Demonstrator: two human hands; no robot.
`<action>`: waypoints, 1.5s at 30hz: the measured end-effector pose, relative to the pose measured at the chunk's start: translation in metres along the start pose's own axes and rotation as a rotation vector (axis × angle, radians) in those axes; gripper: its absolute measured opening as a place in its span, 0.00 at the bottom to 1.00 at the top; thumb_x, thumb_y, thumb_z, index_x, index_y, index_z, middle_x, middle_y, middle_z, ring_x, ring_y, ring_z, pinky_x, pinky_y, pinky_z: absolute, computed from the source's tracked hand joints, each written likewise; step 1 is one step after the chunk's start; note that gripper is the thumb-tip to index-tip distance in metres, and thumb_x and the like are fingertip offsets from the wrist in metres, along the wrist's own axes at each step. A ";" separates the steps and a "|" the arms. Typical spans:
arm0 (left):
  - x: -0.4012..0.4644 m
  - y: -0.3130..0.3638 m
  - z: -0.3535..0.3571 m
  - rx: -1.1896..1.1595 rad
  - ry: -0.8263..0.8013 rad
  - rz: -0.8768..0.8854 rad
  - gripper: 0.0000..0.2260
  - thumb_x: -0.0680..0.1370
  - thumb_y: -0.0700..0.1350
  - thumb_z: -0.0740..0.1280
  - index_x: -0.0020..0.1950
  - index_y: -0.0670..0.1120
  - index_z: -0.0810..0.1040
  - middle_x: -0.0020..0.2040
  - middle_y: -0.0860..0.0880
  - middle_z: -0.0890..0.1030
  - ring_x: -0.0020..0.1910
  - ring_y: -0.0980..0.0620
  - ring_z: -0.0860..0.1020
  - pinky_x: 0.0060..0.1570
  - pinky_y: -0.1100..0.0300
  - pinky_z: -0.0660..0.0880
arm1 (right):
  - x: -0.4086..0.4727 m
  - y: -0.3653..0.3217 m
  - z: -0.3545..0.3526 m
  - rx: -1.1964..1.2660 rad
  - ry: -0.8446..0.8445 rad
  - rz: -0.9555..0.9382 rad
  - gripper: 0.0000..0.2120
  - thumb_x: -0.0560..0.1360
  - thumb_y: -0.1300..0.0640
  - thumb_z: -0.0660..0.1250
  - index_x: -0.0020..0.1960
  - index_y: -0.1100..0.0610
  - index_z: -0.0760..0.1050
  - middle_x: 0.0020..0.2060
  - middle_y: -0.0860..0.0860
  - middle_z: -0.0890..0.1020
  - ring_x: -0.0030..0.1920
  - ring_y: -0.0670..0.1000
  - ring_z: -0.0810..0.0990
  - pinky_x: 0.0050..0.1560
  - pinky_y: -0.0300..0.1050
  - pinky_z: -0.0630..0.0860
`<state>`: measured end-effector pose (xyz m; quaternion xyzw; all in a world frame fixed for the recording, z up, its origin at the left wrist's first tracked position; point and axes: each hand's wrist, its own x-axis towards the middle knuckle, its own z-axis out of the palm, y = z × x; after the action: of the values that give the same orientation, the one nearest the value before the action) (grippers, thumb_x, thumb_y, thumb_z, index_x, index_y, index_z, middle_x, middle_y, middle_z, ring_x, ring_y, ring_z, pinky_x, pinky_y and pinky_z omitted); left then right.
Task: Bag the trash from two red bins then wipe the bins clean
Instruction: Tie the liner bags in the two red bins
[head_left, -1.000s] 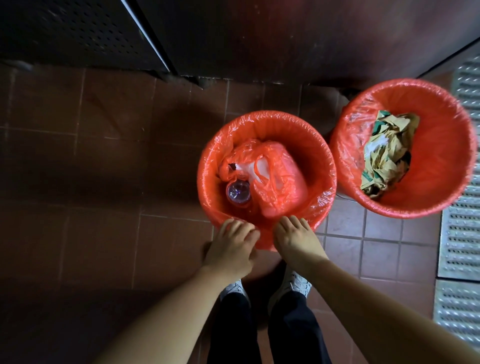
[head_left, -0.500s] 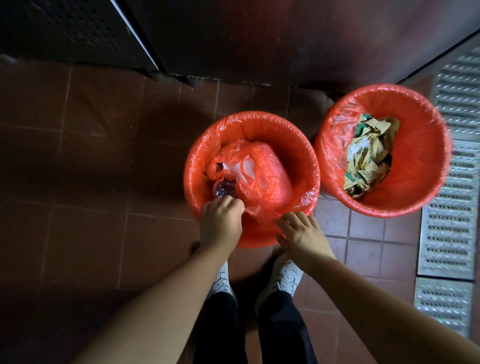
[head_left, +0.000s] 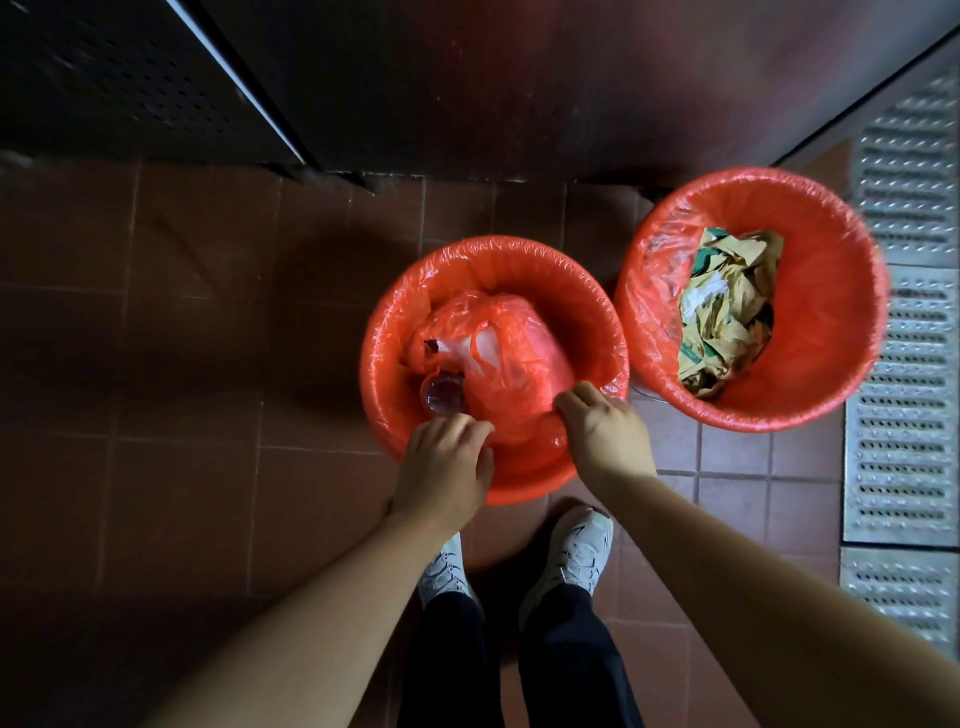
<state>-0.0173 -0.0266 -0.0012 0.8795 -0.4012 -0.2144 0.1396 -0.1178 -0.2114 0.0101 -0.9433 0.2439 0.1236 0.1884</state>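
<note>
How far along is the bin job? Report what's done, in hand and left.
Done: nothing yet; both liners sit in their bins. In hand: the left hand and right hand grip the near bin's liner at its rim, with a tied red bag and clear bottle inside. Left: the far bin with crumpled paper, then wiping both.

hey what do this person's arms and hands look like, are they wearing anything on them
Both arms are bare as far up as the view shows: no sleeves, no gloves. The left hand and right hand show no rings, watch or bands that I can make out, though the light is dim. Lower down, the person wears dark trousers and white laced sneakers.
</note>
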 end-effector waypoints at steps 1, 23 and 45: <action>0.000 0.000 -0.002 0.005 -0.009 0.001 0.13 0.75 0.48 0.65 0.58 0.49 0.79 0.49 0.51 0.78 0.50 0.46 0.76 0.52 0.50 0.72 | 0.002 -0.007 -0.002 0.015 -0.018 -0.023 0.08 0.72 0.63 0.71 0.51 0.58 0.82 0.43 0.56 0.79 0.39 0.61 0.80 0.34 0.48 0.69; 0.025 0.024 0.004 0.140 0.086 0.256 0.11 0.77 0.49 0.66 0.56 0.48 0.81 0.52 0.50 0.80 0.51 0.46 0.76 0.53 0.50 0.72 | 0.012 0.039 0.017 0.481 0.116 0.887 0.09 0.79 0.55 0.65 0.55 0.57 0.81 0.52 0.58 0.82 0.53 0.62 0.80 0.53 0.52 0.76; 0.035 -0.030 -0.049 0.122 0.129 0.039 0.09 0.78 0.47 0.65 0.55 0.46 0.81 0.52 0.49 0.80 0.52 0.44 0.77 0.51 0.48 0.74 | 0.049 -0.028 -0.018 0.157 -0.134 0.288 0.12 0.81 0.52 0.61 0.57 0.56 0.79 0.54 0.55 0.79 0.53 0.61 0.80 0.46 0.49 0.76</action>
<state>0.0462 -0.0305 0.0201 0.8904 -0.4208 -0.1296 0.1153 -0.0594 -0.2169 0.0188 -0.8705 0.3725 0.1926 0.2578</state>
